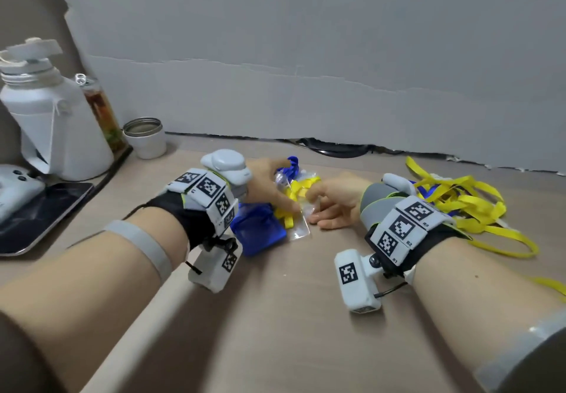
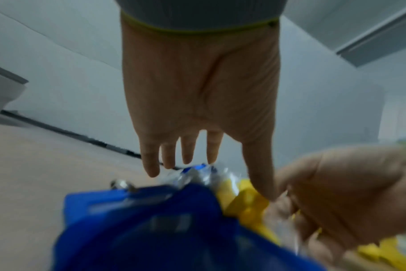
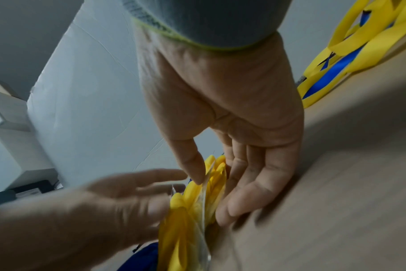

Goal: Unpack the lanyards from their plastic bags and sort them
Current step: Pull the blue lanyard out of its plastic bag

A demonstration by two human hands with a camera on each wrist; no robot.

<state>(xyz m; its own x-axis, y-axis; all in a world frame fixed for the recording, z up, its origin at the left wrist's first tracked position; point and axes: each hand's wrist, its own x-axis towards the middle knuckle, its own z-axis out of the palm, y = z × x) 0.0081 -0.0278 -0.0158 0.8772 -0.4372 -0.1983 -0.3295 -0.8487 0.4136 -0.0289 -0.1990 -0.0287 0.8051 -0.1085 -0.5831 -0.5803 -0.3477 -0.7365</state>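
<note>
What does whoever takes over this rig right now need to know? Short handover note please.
Left hand: fingers out, on the clear plastic bag of folded yellow lanyard; real grip unclear.
Right hand: thumb and fingers pinch that same bag's edge.
Bagged blue lanyard lies beside it under the left wrist, unopened.
Done: loose yellow lanyards, with some blue strap among them, lie tangled on the beige table to the right.
Left: open the yellow bag, then the blue one, and separate the colours.

A light wood-grain tabletop (image 1: 275, 316) meets a pale grey wall (image 1: 306, 56) along its far edge, where a dark cable (image 1: 333, 147) runs. Soft, even light fills the room.
</note>
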